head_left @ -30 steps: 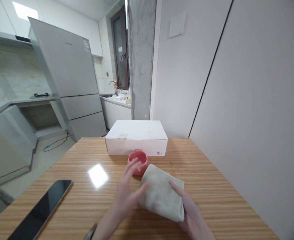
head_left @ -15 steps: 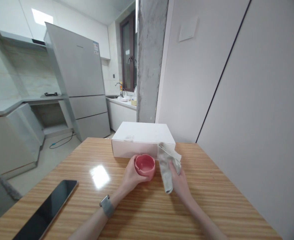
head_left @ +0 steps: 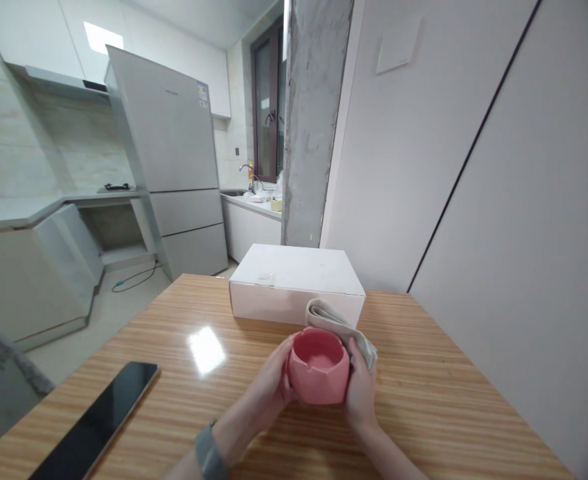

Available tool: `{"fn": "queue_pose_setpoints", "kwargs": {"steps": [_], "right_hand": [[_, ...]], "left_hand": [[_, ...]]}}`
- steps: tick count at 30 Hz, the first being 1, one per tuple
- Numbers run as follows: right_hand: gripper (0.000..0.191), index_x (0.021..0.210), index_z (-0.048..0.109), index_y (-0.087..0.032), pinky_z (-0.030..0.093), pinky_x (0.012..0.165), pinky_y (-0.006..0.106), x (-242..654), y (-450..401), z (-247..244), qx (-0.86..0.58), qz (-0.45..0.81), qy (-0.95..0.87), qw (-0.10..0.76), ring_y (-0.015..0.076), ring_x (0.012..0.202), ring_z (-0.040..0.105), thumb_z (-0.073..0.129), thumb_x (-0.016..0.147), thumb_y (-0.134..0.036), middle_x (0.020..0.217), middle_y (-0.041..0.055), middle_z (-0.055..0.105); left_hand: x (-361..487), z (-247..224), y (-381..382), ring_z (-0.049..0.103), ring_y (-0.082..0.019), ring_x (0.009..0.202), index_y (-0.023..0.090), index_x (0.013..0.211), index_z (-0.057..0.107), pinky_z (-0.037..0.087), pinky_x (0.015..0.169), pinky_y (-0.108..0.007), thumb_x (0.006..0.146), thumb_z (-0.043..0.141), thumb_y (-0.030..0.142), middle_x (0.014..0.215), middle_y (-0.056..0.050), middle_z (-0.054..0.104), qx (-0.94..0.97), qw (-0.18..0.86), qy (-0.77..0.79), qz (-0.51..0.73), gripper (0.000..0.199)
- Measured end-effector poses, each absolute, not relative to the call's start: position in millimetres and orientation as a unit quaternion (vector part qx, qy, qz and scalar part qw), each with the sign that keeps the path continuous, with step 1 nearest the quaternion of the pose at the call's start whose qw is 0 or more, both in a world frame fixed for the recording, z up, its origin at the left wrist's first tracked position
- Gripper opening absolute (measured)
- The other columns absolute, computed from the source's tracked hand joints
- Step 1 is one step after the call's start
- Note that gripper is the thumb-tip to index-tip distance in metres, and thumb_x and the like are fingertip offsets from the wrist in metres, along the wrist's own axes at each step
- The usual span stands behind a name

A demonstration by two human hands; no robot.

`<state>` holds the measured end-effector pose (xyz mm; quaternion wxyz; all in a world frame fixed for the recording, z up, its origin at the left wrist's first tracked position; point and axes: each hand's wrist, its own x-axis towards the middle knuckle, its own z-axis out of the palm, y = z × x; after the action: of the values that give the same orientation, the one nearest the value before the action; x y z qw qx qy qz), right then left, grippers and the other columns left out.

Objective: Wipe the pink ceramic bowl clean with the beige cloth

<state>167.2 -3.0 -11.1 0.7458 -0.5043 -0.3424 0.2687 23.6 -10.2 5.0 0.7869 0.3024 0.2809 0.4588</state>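
A pink ashtray point(head_left: 319, 383), faceted and notched at the rim, is held above the wooden table, its opening facing up and toward me. My left hand point(head_left: 277, 380) grips its left side, the fingers partly hidden behind it. At the ashtray's right side, my right hand point(head_left: 361, 387) is closed on a folded light grey cloth point(head_left: 331, 319). The cloth lies against the back right of the ashtray, its folded end reaching behind the rim. A white box point(head_left: 299, 267) stands just beyond both hands.
On the left of the wooden table point(head_left: 174, 413) lies a black phone point(head_left: 99, 420). A grey concrete wall edge point(head_left: 309, 133) and a white wall panel point(head_left: 384, 167) rise behind the table. A silver refrigerator point(head_left: 174, 147) stands farther back at left.
The ashtray has come nearer to me and slightly right, tilting toward me. My right hand has brought the cloth from beside the ashtray against its right rear side. The view has shifted slightly.
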Motion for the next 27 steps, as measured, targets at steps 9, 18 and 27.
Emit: {"fn": "queue_pose_setpoints", "kwargs": {"steps": [9,18,27], "right_hand": [[0.045,0.125,0.056,-0.017,0.046,0.096,0.049,200,-19,-2,-0.260,0.039,-0.807,0.529,0.0320,0.113,0.058,0.047,0.085,-0.036,0.118,0.0133,0.065],[0.048,0.124,0.050,-0.013,0.043,0.098,0.052,187,-21,12,-0.241,0.002,-0.896,0.372,0.0312,0.110,0.058,0.042,0.079,-0.030,0.112,0.0176,0.064],[0.032,0.104,0.058,-0.018,0.046,0.090,0.047,183,-18,15,-0.312,0.048,-0.866,0.388,0.0288,0.097,0.060,0.033,0.088,-0.031,0.097,0.0136,0.066]], "left_hand": [[21,-2,-12,0.064,-0.020,0.089,0.017,0.107,0.063,0.050,0.072,-0.026,0.082,0.057,0.051,0.100,-0.007,0.071,0.322,0.770,0.309,0.456,0.042],[20,-1,-14,0.057,-0.012,0.065,0.019,0.097,0.047,0.044,0.063,-0.023,0.080,0.062,0.043,0.075,0.001,0.065,0.470,0.603,0.356,0.537,0.032],[29,0,-28,0.062,-0.019,0.089,0.022,0.114,0.036,0.048,0.076,-0.029,0.078,0.069,0.032,0.102,-0.007,0.065,0.481,0.595,0.334,0.551,0.050]]}}
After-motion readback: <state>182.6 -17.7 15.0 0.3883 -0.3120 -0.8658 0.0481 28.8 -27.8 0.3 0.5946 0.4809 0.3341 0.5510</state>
